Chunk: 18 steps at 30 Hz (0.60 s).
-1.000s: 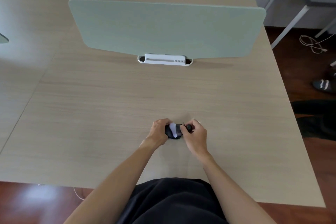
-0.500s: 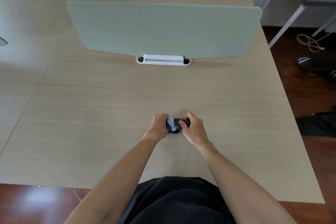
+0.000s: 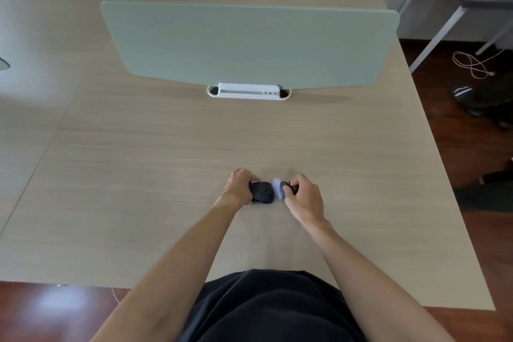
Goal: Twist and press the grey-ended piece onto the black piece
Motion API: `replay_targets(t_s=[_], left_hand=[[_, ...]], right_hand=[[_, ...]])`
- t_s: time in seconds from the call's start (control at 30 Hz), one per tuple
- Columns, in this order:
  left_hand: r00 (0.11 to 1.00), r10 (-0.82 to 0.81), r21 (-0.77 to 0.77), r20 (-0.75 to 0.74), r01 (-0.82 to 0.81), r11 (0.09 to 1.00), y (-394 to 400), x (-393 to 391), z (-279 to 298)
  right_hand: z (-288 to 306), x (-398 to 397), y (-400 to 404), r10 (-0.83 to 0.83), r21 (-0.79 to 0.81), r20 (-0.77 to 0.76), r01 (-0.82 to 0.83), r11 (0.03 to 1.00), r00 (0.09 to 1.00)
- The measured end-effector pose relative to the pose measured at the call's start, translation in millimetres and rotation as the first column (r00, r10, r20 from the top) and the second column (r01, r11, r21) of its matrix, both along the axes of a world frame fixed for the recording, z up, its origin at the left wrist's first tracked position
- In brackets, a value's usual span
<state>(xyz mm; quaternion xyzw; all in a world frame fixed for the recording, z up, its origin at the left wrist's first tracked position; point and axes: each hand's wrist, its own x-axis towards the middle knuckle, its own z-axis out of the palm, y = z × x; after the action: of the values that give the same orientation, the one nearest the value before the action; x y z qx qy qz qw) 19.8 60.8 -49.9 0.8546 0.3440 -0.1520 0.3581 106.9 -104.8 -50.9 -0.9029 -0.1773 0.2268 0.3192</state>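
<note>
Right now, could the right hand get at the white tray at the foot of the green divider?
Probably yes: bare desk lies between the right hand and the white tray, though it pinches a small pale piece.

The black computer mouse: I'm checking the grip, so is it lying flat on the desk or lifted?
Cannot tell: the left hand grips the black computer mouse low over the wooden desk, hiding any contact.

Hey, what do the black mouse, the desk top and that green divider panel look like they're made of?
The black mouse, gripped by the left hand: likely matte plastic, dull with little glare. The desk top: pale wood-grain surface, probably laminate, given its even streaks and flat sheen. The green divider panel: smooth, matte, rounded corners; painted board or plastic, hard to tell which.
</note>
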Motion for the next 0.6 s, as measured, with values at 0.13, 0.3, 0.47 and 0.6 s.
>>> replay_targets(t_s=[0.13,0.3,0.47,0.6], left_hand=[[0.996,0.091,-0.045,-0.008,-0.091,0.995,2,-5,-4],[0.998,0.044,-0.049,-0.041,-0.046,0.998,7,-5,2],[0.999,0.012,-0.031,-0.044,-0.013,0.999,9,-2,8],[1.0,0.009,-0.028,-0.02,-0.009,1.0,10,-3,5]], right_hand=[[6,3,0,-0.013,0.113,-0.01,0.015,0.993,1.0],[8,-1,14,0.133,0.197,-0.129,-0.106,0.975,0.983],[8,11,18,0.105,0.106,0.059,-0.11,0.988,0.993],[16,6,24,0.228,0.194,0.087,-0.241,0.951,0.97]])
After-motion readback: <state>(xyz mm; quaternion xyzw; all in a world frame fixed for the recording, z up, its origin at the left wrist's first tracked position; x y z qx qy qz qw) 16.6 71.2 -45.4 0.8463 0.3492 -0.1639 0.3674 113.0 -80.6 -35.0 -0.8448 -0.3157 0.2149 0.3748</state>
